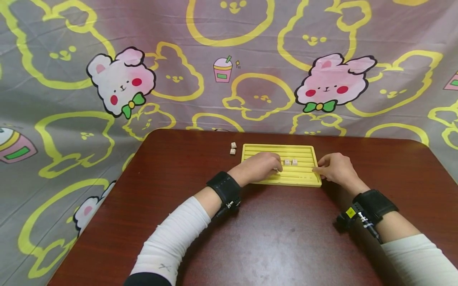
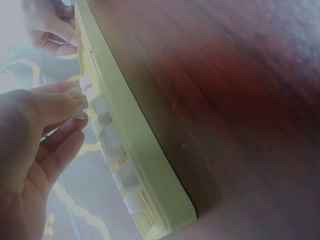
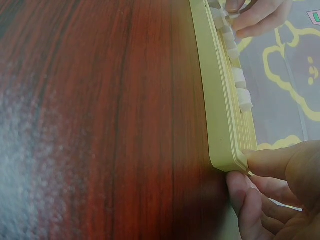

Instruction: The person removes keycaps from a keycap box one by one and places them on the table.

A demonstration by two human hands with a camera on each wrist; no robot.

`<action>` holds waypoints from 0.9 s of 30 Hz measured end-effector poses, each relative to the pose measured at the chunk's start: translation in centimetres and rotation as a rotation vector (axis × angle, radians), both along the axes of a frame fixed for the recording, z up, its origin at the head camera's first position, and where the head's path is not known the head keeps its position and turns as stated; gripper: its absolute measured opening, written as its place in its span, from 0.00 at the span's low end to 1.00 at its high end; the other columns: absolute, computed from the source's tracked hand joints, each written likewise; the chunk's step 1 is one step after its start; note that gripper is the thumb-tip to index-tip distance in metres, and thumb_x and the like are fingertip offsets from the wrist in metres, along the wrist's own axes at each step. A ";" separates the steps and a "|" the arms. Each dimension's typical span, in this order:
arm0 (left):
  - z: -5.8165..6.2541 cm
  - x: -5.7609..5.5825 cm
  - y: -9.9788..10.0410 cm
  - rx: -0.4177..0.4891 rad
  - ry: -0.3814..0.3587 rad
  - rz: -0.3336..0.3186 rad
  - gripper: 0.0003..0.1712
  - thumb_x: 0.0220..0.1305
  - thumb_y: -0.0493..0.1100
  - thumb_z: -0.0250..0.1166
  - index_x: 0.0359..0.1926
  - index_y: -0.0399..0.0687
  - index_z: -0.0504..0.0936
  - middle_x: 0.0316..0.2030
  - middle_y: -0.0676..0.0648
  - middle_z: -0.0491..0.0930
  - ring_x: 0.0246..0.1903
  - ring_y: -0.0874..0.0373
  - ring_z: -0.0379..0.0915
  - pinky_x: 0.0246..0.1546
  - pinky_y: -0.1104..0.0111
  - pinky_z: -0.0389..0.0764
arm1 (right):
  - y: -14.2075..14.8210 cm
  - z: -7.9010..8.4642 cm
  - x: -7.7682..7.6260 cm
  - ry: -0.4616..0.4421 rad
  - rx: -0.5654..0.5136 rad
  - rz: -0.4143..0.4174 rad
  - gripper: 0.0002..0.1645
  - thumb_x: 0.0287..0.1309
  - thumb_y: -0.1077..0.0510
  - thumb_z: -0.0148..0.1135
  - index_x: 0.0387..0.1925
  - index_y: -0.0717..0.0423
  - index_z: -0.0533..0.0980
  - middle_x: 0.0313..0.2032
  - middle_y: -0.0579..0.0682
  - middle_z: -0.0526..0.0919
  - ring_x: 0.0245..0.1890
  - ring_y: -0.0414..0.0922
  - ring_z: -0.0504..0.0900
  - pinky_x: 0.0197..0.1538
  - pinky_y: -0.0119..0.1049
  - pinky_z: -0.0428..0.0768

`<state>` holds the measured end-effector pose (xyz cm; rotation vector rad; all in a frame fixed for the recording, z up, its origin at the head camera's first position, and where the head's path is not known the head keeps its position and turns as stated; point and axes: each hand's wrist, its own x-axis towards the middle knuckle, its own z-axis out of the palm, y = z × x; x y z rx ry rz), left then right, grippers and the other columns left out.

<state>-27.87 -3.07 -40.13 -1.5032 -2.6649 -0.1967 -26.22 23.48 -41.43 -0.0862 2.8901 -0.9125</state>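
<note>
The left hand [image 1: 255, 169] pinches 1 white block [image 2: 80, 112] at its fingertips [image 2: 61, 105].

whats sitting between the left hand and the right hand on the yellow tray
In the head view, two white keycaps sit side by side on the ridged yellow tray between the left hand and the right hand.

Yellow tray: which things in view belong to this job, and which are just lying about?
In the job:
yellow tray, its edge held by the right hand
white block pinched by the left hand
white blocks on the tray
probably the two loose white blocks beside it

Just around:
patterned cloth
table
black wristbands
</note>
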 end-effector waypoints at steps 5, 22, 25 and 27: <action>0.2 0.0 -0.4 0.010 -0.003 0.008 0.08 0.65 0.34 0.63 0.34 0.48 0.88 0.34 0.52 0.82 0.37 0.63 0.76 0.41 0.73 0.78 | 0.1 0.0 -0.1 -0.012 0.000 -0.005 0.21 0.59 0.54 0.69 0.45 0.69 0.80 0.30 0.58 0.86 0.24 0.42 0.80 0.26 0.31 0.78; 1.1 0.2 -1.9 0.056 0.024 0.010 0.07 0.65 0.33 0.64 0.38 0.46 0.88 0.37 0.50 0.84 0.40 0.62 0.79 0.45 0.71 0.80 | 0.2 0.0 -0.2 -0.008 -0.009 0.007 0.21 0.58 0.54 0.69 0.44 0.69 0.80 0.29 0.57 0.85 0.23 0.42 0.80 0.26 0.31 0.77; 1.3 0.2 -2.2 0.065 0.015 0.026 0.09 0.66 0.34 0.63 0.42 0.47 0.88 0.38 0.50 0.84 0.41 0.61 0.79 0.46 0.71 0.81 | 0.2 0.0 -0.2 -0.001 -0.008 0.010 0.21 0.58 0.54 0.69 0.44 0.69 0.80 0.29 0.57 0.85 0.23 0.42 0.79 0.26 0.31 0.77; 1.3 0.2 -2.4 0.074 0.004 0.043 0.11 0.66 0.34 0.64 0.45 0.47 0.88 0.40 0.50 0.84 0.43 0.61 0.80 0.48 0.71 0.81 | 0.2 0.0 -0.2 0.001 -0.009 0.010 0.21 0.58 0.54 0.69 0.44 0.69 0.80 0.29 0.57 0.85 0.23 0.42 0.79 0.26 0.31 0.77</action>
